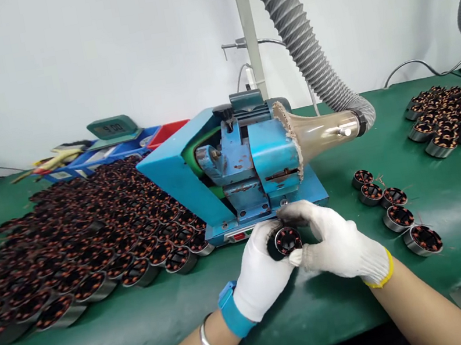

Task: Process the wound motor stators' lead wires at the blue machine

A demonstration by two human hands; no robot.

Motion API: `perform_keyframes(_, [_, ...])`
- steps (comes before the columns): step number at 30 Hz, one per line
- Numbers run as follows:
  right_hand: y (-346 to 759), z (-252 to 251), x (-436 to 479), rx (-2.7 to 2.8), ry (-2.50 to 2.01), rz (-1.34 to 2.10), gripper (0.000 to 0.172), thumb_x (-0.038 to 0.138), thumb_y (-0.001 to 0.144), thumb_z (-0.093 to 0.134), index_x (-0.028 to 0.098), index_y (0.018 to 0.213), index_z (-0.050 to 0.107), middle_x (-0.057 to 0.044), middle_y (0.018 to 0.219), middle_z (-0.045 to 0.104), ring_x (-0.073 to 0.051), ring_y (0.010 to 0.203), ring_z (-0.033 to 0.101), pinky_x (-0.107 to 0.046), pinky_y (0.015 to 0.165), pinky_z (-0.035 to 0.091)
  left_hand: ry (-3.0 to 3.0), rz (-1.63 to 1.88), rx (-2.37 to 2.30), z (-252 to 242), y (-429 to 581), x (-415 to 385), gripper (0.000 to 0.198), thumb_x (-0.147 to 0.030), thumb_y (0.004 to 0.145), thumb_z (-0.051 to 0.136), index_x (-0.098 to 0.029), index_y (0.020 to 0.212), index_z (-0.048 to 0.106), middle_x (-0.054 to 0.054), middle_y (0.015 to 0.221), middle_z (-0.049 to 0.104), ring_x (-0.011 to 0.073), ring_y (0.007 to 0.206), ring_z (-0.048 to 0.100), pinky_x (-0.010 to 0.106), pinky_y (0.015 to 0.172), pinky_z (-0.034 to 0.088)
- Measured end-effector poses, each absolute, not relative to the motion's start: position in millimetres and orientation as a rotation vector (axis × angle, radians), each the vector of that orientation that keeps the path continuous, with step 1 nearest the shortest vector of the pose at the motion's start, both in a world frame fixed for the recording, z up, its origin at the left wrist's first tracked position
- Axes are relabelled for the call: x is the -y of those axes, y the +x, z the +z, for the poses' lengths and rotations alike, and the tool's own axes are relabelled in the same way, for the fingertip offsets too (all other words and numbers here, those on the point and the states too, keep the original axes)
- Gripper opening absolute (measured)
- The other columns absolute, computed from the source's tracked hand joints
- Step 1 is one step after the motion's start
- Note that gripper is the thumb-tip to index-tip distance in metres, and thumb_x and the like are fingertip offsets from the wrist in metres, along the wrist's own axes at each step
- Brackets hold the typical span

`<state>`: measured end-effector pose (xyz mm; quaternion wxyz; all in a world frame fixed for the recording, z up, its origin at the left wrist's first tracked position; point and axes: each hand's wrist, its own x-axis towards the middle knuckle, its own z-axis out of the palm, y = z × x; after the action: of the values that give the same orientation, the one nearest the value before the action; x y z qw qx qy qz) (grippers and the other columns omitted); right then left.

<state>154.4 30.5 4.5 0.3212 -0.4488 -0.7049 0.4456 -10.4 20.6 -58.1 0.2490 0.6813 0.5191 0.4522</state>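
Note:
A round motor stator (288, 240) with copper windings and a dark core is held up in front of the blue machine. My left hand (261, 270), in a white glove, is closed round its left side. From the right, my right hand (333, 241), in a white glove with a yellow cuff edge, has its thumb at the stator's lower rim and its fingers curled over the top. Just behind both hands stands the blue belt-driven machine (274, 156), with a red switch (239, 236) at its base. Parts of the stator are hidden by the gloves.
Many stators (103, 235) cover the left of the green table (152, 338). Several more (398, 217) stand right of my hands, and another group (460, 116) lies farther right. A grey hose (305, 36) joins the machine's funnel (323, 130). Blue bins (98, 158) are behind.

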Motion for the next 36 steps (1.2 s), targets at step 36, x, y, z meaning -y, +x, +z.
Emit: perform_keyframes(36, [128.6,-14.1,-58.7,1.272,-1.055,0.961,0.039,0.030,0.076,0.064,0.015,0.112,0.061,-0.008,0.105,0.068,-0.024,0.100,0.063,-0.036,0.089,0.053,2.051,1.302,-1.515,5.1,11.4,-63.5,0.035,-0.021,0.068,0.067,-0.016,0.103,0.068,0.006,0.101,0.072,0.0236,0.095,0.067,0.035,0.089,0.053])
